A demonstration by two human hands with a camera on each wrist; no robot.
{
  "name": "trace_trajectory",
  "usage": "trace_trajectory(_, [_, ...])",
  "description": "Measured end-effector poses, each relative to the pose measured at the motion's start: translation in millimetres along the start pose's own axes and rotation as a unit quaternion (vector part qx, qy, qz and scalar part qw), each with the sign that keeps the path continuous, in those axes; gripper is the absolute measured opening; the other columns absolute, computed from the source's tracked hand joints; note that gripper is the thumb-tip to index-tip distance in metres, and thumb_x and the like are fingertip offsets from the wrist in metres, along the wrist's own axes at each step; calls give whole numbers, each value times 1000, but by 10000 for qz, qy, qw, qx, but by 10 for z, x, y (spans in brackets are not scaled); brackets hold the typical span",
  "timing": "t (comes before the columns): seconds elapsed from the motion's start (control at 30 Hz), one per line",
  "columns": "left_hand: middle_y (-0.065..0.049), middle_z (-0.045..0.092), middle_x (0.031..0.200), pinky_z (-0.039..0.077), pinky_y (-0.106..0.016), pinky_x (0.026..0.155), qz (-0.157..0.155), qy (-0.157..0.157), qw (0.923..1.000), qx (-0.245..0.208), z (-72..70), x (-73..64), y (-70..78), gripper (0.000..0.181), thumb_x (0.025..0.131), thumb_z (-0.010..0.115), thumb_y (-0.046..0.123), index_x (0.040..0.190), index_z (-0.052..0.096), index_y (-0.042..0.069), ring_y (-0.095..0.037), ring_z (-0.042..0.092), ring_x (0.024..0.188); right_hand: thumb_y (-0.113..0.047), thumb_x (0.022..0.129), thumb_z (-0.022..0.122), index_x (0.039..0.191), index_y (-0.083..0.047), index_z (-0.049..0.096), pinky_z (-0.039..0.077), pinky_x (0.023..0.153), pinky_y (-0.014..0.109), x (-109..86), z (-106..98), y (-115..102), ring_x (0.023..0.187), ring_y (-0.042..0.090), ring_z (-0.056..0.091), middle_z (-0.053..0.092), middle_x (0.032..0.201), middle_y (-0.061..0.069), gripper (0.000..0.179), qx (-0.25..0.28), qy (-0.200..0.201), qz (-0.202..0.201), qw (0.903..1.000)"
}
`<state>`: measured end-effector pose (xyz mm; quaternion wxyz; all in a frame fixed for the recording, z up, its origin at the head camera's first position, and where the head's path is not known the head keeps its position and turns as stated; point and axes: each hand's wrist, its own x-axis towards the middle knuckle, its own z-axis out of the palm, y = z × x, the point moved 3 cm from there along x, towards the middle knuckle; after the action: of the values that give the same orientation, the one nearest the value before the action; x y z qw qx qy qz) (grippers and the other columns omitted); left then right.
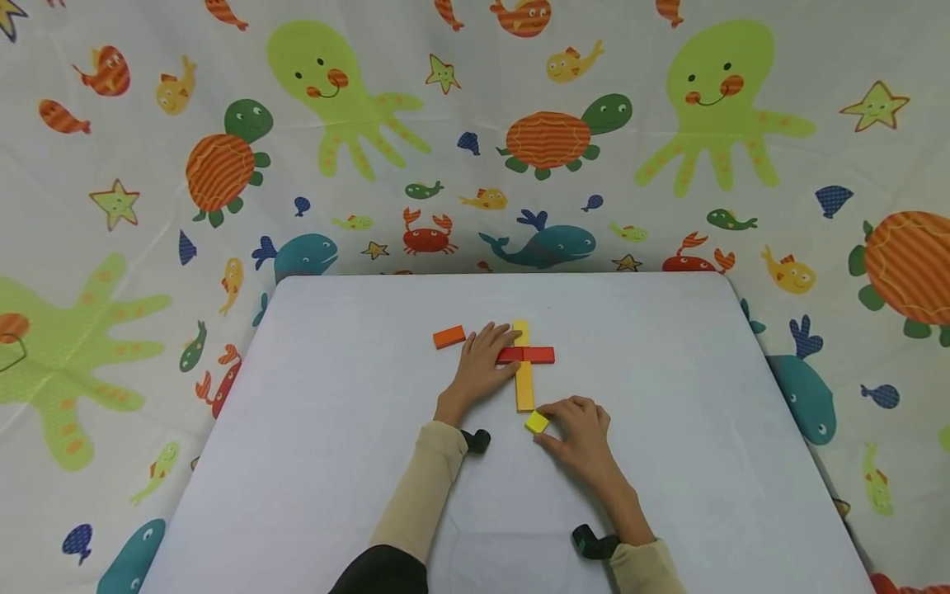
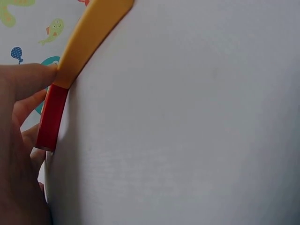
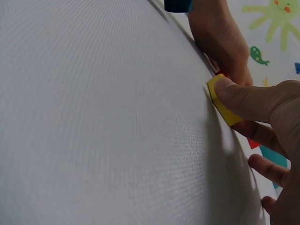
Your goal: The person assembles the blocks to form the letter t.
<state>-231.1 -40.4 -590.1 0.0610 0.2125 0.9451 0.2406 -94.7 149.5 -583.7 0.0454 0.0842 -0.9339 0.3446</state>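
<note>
Wooden-looking blocks form a cross: an upper yellow block (image 1: 521, 328), two red blocks (image 1: 539, 355) end to end as the crossbar, and a long lower yellow block (image 1: 524, 388). My left hand (image 1: 482, 363) lies over the left part, its fairly straight fingers and thumb touching blocks near the crossing. In the left wrist view, that thumb rests by the joint of a yellow block (image 2: 89, 42) and a red block (image 2: 51, 117). My right hand (image 1: 582, 433) pinches a small yellow block (image 1: 537, 422) between thumb and finger, tilted, just below the cross's foot.
An orange block (image 1: 449, 337) lies beside the left fingers. The white table (image 1: 334, 371) reaches back to a curtain (image 1: 460, 165) printed with sea animals. A dark camera mount (image 1: 594, 543) sticks out from the right wrist, another (image 1: 477, 441) from the left.
</note>
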Motion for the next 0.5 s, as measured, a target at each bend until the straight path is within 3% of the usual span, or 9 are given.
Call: trace_trajectory(0.5, [-1,34,171,10,-60,131,-28,8,10000,-44,17,10,-11,61,103,56,49,159,42,31,-29,18,163,-15,78,92,116,-16,74,21,110,68,7,27,17,127,37,50,75,114,6,41,57,-26,17,10000])
